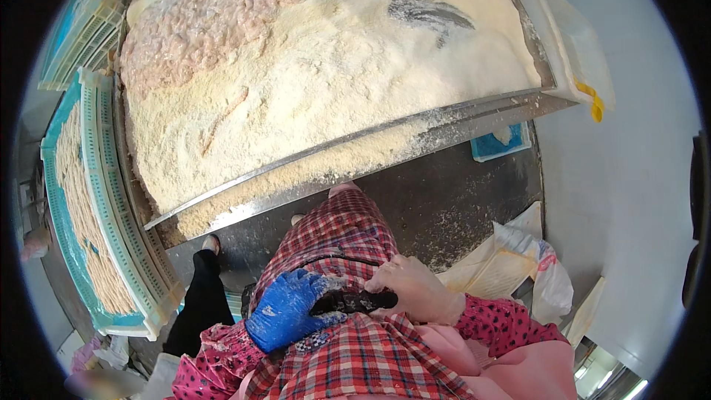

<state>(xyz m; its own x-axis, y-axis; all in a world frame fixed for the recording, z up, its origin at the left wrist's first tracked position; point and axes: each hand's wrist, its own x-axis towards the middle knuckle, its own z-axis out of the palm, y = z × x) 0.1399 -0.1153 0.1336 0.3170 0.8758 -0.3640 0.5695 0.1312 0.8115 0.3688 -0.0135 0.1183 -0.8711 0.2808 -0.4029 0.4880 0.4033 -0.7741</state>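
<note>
Both my hands are at my waist, over a red plaid apron. My left hand, in a blue glove dusted with flour, has its fingers curled on a black, elongated thing; its exact kind does not show. From the other side my right hand, pale and flour-dusted, closes on the right end of it. Beyond my hands stands a metal-edged table spread with pale flour or breading. A heap of raw, pinkish meat pieces lies at its far left.
Stacked crates at left hold rows of coated strips. Another person's black-clad leg stands near them. A blue tray sits on the floor below the table, with crumpled sacks at right. A whitish container adjoins the table's right side.
</note>
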